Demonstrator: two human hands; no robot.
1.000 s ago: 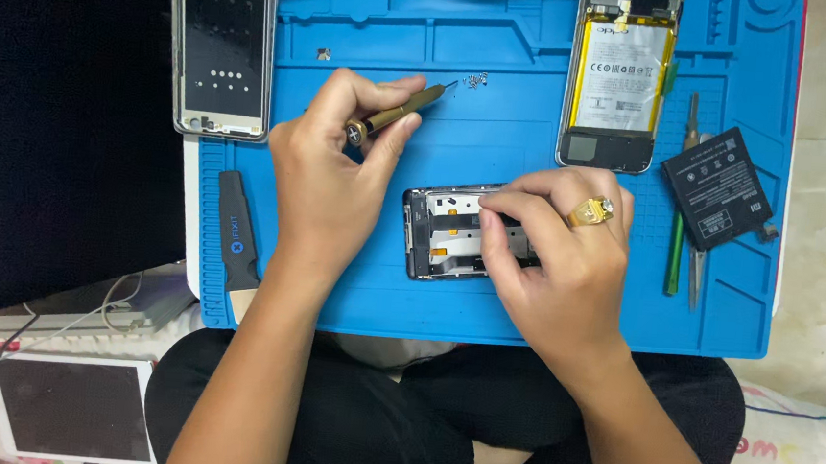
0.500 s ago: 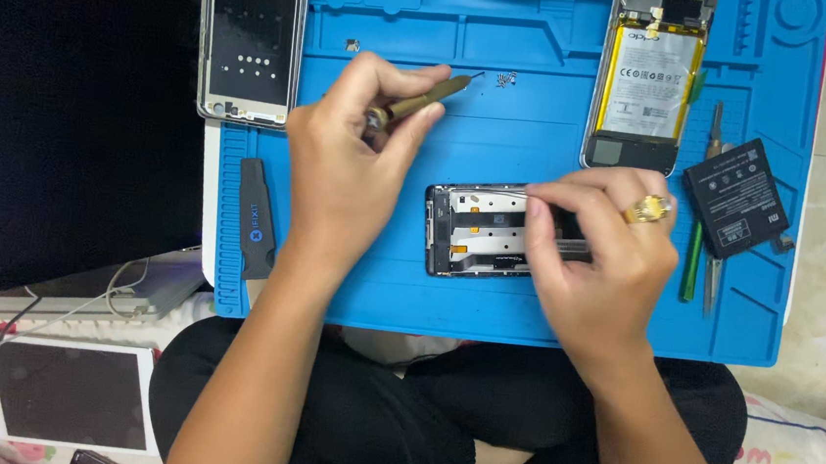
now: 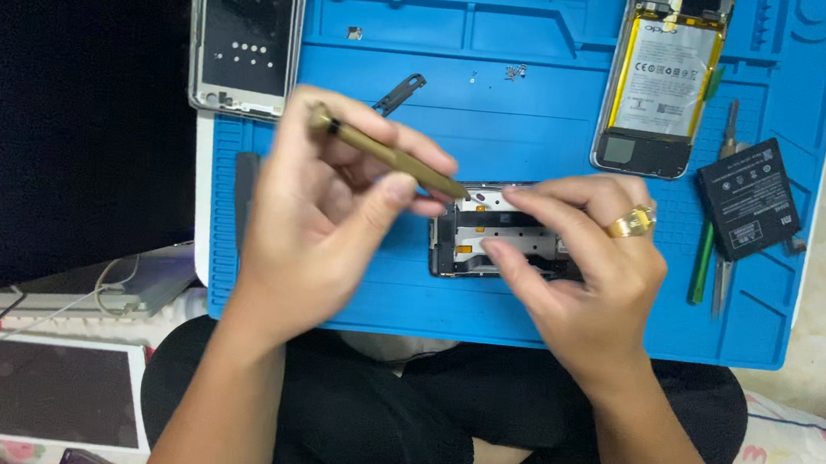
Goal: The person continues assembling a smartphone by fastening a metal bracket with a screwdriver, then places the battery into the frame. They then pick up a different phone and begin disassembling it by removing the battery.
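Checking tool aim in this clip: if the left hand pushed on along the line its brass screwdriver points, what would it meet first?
The left hand aims the screwdriver down-right; its tip is already at the open phone's top-left corner, by the right hand's fingertips. Whether it touches is unclear.

Bright, even light falls from overhead across the blue mat (image 3: 539,134), leaving only faint, soft shadows just beneath the hands. The left hand (image 3: 320,225) and the brass-coloured screwdriver (image 3: 390,154) it holds are slightly blurred. A mild sheen lies on the yellow-edged battery (image 3: 666,75) beyond the right hand (image 3: 587,265). Left of the hands, a large surface stays almost black.
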